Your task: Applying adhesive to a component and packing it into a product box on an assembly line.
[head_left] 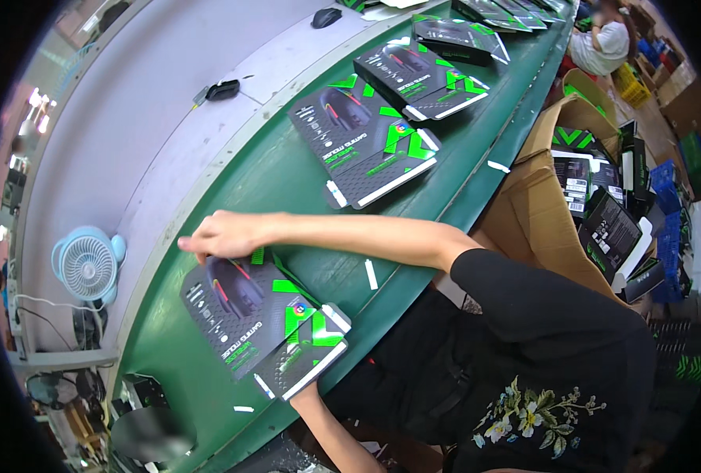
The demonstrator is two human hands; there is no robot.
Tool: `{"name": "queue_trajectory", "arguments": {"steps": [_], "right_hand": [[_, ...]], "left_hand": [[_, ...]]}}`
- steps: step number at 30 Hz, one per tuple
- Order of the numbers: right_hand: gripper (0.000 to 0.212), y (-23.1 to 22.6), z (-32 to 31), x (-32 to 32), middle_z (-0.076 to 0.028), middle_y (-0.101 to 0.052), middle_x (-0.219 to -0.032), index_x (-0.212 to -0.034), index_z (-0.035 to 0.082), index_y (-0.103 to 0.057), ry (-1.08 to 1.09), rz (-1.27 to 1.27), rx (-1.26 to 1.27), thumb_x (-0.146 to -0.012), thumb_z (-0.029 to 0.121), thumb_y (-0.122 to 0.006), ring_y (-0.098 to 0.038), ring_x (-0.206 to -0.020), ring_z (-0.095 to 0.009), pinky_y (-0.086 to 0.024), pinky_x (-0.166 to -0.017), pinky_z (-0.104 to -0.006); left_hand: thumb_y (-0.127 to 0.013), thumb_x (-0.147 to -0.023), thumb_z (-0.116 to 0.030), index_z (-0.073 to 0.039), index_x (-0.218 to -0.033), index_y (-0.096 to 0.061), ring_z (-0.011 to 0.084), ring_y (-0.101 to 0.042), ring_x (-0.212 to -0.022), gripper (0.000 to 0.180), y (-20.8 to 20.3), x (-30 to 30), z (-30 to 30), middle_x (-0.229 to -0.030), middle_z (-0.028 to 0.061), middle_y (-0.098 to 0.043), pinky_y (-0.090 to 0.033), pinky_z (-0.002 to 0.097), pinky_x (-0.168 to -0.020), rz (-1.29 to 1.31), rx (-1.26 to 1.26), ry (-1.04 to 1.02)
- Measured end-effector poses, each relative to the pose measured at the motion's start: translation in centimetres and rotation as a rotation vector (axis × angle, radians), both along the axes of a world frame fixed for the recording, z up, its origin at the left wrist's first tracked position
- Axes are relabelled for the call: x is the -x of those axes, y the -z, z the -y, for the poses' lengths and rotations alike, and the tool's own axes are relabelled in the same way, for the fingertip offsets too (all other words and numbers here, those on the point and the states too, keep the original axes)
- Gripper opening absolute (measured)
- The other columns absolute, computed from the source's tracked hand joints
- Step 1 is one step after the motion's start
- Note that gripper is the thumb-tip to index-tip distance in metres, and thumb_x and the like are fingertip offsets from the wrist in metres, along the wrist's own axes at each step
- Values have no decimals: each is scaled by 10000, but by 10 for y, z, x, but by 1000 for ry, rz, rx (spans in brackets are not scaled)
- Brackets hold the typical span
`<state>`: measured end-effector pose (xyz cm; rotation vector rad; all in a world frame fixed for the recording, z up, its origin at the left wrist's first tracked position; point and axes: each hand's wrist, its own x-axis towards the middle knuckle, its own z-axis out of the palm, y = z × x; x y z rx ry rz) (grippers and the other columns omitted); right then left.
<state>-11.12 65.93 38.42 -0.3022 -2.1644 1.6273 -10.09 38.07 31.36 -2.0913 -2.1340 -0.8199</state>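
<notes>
A black and green gaming mouse box (244, 327) lies tilted on the green belt in front of me, with end flaps sticking out at its near end. My right hand (226, 234) reaches across to the box's far end, fingers bent down and closed on its edge. The fingertips are partly hidden. At the near end, my left hand goes under the box; only the wrist and forearm (319, 418) show, so its fingers are hidden. Farther up the belt lie a second mouse box (350, 154) and a third box (421, 79), their flaps also sticking out.
More boxes (461, 35) line the far belt (240, 177). A carton (535, 209) full of boxes stands at right. On the pale ledge sit a small blue fan (88, 264) and a black mouse (327, 17). White paper scraps (371, 274) dot the belt. Another person (602, 43) sits far right.
</notes>
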Motion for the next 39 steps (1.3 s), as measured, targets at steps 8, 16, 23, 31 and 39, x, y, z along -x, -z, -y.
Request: {"name": "queue_trajectory", "arguments": {"steps": [8,16,23,31,39], "right_hand": [[575,17,17,8,-166,-639,-966,-1229,62,-578,47,-351,656,-932,553,-554,-612,-853,-241,-474,-808,-381],[624,23,91,-3,-298,-357,-1463,-1382,196,-520,12,18,-1207,-828,430,-685,-314,-1370,-506,-192,-1083,-734],[418,30,160,-28,-230,-460,-1418,-875,92,-767,-155,66,-1003,-871,476,-600,-215,-1399,-562,-140,-1020,-817],[278,20,145,-26,-219,-383,-1494,-999,46,-700,-70,73,-1002,-808,247,-691,-281,-1411,-453,-206,-1124,-626],[573,82,-94,-22,-289,-364,-1487,-1430,87,-458,71,287,-1336,-918,303,-597,-376,-1367,-443,-320,-1125,-472]], "left_hand": [[-646,-856,-144,-12,-1182,-623,391,-592,-1070,353,17,-72,-52,-1138,203,-639,-460,498,-951,245,-64,280],[-641,-843,-125,-9,-1182,-623,387,-574,-1115,359,18,-166,-98,-1174,203,-625,-447,502,-974,430,-84,439],[-636,-832,-108,-7,-1183,-622,384,-558,-1153,365,23,-142,-107,-1205,202,-613,-435,505,-994,327,-84,243],[-630,-819,-88,-5,-1184,-622,380,-540,-1198,374,34,-32,-55,-1240,202,-600,-422,508,-1017,261,-214,-281],[-708,-809,-72,-59,-1150,-675,346,-612,-1146,343,-97,-75,159,-1187,168,-635,-514,415,-987,471,-155,-427]]}}
